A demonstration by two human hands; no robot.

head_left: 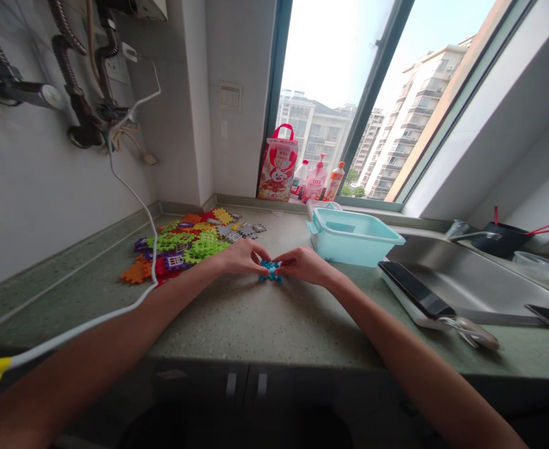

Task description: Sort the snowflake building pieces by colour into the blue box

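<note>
A small cluster of blue interlocking plastic building pieces (pixel 271 272) rests on the counter in front of me. My left hand (pixel 242 256) grips its left side between thumb and fingers. From the right, my right hand (pixel 302 264) pinches the other side, so the fingertips of both hands nearly meet over it. How the blue pieces join is partly hidden by my fingers. Left of my left hand lies a pile of toothed pieces (pixel 204 244) in green, orange, red, purple, yellow and grey.
A light blue plastic tub (pixel 353 240) stands behind my right hand, beside the steel sink (pixel 489 280). A dark phone (pixel 414 288) lies on a white object at the sink's edge. One white cable (pixel 138 199) hangs across the left side. Bottles (pixel 315 181) line the windowsill.
</note>
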